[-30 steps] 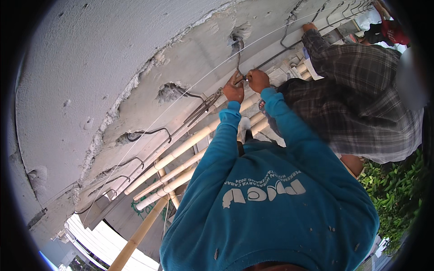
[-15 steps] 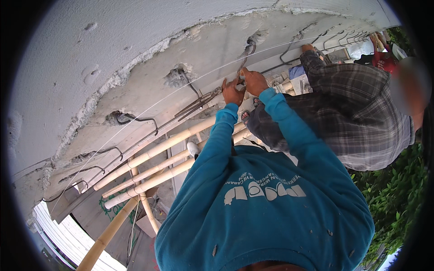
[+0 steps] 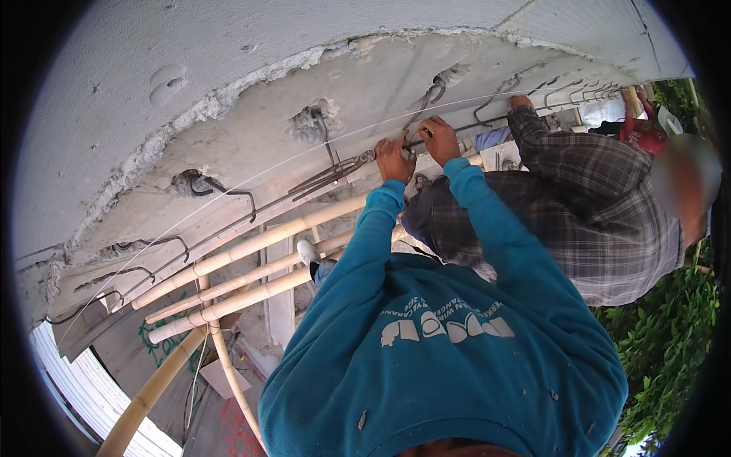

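Both my hands work at a thin dark steel bar running along the concrete wall [image 3: 259, 99]. My left hand [image 3: 394, 161] is at the bar beside a bent steel hook [image 3: 415, 114], its fingers curled and pinched; what they hold is hidden. Just to its right, my right hand [image 3: 440, 142] is raised, thumb and fingertips pressed together, and anything in them is too small to make out. A pair of pincers [image 3: 331, 175] lies along the bar left of my left hand, handles pointing left; I cannot tell whether the hand touches it.
More bent bars [image 3: 228, 190] stick out of chipped holes along the wall. A white string [image 3: 282, 158] stretches across it. Bamboo poles [image 3: 251, 236] form a scaffold below. Close on my right a co-worker in a plaid shirt [image 3: 609, 160] reaches to the wall. Leaves [image 3: 662, 350] fill the lower right.
My right hand has drawn up and slightly away from my left, widening the gap between them. My left hand stays near the same place at the bar. The whole view has shifted a little.
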Action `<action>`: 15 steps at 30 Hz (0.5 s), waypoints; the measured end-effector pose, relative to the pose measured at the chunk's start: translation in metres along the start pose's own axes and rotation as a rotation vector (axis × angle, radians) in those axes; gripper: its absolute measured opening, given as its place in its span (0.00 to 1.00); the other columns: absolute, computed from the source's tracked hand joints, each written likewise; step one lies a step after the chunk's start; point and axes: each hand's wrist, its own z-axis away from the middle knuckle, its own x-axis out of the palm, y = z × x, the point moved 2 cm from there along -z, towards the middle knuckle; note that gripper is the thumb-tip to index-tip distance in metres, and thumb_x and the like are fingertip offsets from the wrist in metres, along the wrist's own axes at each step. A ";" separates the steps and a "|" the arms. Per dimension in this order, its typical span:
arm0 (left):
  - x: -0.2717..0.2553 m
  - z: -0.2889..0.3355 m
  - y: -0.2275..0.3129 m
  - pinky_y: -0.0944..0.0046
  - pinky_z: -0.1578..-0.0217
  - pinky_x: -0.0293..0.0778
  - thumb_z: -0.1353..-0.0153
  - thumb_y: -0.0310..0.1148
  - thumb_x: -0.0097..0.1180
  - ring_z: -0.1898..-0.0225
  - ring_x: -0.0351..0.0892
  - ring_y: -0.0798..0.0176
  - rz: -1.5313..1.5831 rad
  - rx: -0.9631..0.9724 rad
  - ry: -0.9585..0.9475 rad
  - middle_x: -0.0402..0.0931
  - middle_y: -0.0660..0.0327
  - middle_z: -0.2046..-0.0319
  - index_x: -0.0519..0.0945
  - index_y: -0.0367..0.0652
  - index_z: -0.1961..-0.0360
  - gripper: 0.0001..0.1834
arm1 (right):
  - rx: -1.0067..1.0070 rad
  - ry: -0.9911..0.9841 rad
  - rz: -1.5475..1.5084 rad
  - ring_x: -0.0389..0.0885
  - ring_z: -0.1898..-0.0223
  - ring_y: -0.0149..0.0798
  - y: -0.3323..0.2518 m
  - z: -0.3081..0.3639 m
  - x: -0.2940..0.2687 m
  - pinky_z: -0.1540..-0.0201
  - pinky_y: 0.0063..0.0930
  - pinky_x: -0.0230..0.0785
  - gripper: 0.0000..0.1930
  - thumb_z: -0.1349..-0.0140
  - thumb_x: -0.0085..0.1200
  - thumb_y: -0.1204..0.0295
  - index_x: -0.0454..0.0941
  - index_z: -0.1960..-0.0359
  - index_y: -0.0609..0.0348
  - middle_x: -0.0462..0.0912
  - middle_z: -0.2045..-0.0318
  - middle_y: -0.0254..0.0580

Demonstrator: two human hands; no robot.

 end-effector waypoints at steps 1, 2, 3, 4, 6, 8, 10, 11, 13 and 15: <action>0.000 0.002 0.001 0.53 0.39 0.58 0.57 0.28 0.65 0.55 0.76 0.53 0.002 -0.001 0.008 0.82 0.62 0.64 0.77 0.48 0.50 0.28 | 0.071 0.013 0.000 0.80 0.68 0.49 0.014 0.001 0.002 0.65 0.39 0.72 0.05 0.48 0.61 0.75 0.82 0.68 0.55 0.81 0.70 0.45; 0.000 0.001 0.003 0.53 0.40 0.59 0.57 0.28 0.65 0.55 0.76 0.53 0.003 0.002 0.016 0.82 0.63 0.64 0.76 0.48 0.50 0.28 | 0.177 -0.019 -0.042 0.81 0.69 0.47 0.032 0.002 0.005 0.66 0.38 0.73 0.06 0.49 0.62 0.76 0.82 0.68 0.56 0.81 0.71 0.46; 0.001 0.001 0.005 0.53 0.40 0.59 0.57 0.28 0.66 0.54 0.76 0.53 0.006 0.006 0.023 0.82 0.64 0.64 0.76 0.49 0.50 0.28 | 0.284 -0.050 -0.085 0.82 0.71 0.45 0.050 0.005 0.008 0.68 0.36 0.74 0.06 0.49 0.63 0.76 0.83 0.68 0.57 0.82 0.72 0.46; 0.002 0.000 0.002 0.53 0.42 0.60 0.57 0.28 0.66 0.54 0.76 0.54 0.001 -0.004 0.014 0.82 0.66 0.63 0.76 0.51 0.50 0.28 | 0.382 -0.087 -0.134 0.83 0.73 0.43 0.055 0.003 0.010 0.70 0.35 0.75 0.07 0.49 0.64 0.76 0.84 0.67 0.58 0.83 0.73 0.47; 0.003 -0.001 -0.004 0.54 0.44 0.63 0.57 0.30 0.67 0.54 0.75 0.56 -0.007 -0.021 -0.005 0.82 0.70 0.63 0.76 0.55 0.50 0.28 | 0.604 -0.111 -0.430 0.82 0.77 0.40 0.064 0.002 0.014 0.74 0.32 0.76 0.06 0.49 0.64 0.77 0.84 0.68 0.63 0.84 0.75 0.47; 0.003 -0.001 -0.003 0.54 0.44 0.63 0.57 0.29 0.67 0.54 0.75 0.56 -0.001 -0.030 -0.013 0.82 0.71 0.63 0.76 0.54 0.51 0.28 | 0.731 -0.113 -0.635 0.82 0.79 0.37 0.071 0.004 0.015 0.77 0.31 0.77 0.06 0.48 0.63 0.78 0.83 0.69 0.67 0.83 0.77 0.47; 0.002 -0.001 -0.002 0.55 0.45 0.63 0.57 0.28 0.68 0.53 0.75 0.56 0.006 -0.039 -0.025 0.82 0.71 0.62 0.76 0.54 0.51 0.28 | 0.757 -0.104 -0.749 0.82 0.80 0.36 0.074 0.005 0.016 0.79 0.30 0.78 0.05 0.47 0.61 0.79 0.82 0.70 0.71 0.83 0.77 0.46; 0.001 -0.001 -0.001 0.55 0.45 0.63 0.57 0.28 0.68 0.53 0.76 0.56 0.009 -0.043 -0.032 0.82 0.71 0.62 0.76 0.54 0.51 0.28 | 0.797 -0.126 -0.695 0.82 0.80 0.36 0.075 0.006 0.016 0.79 0.30 0.77 0.06 0.47 0.61 0.79 0.82 0.70 0.70 0.83 0.78 0.46; -0.001 -0.001 -0.004 0.56 0.45 0.64 0.57 0.27 0.68 0.53 0.76 0.56 0.011 -0.039 -0.040 0.82 0.71 0.61 0.76 0.54 0.51 0.28 | 0.877 -0.175 -0.588 0.82 0.79 0.36 0.070 0.007 0.016 0.78 0.30 0.77 0.06 0.48 0.62 0.78 0.82 0.70 0.70 0.83 0.78 0.46; -0.002 -0.001 -0.010 0.56 0.45 0.64 0.57 0.26 0.67 0.53 0.76 0.56 0.009 -0.022 -0.044 0.82 0.70 0.61 0.76 0.54 0.51 0.28 | 0.903 -0.265 -0.360 0.82 0.80 0.36 0.057 0.007 0.020 0.80 0.29 0.75 0.07 0.48 0.62 0.76 0.82 0.69 0.70 0.83 0.79 0.47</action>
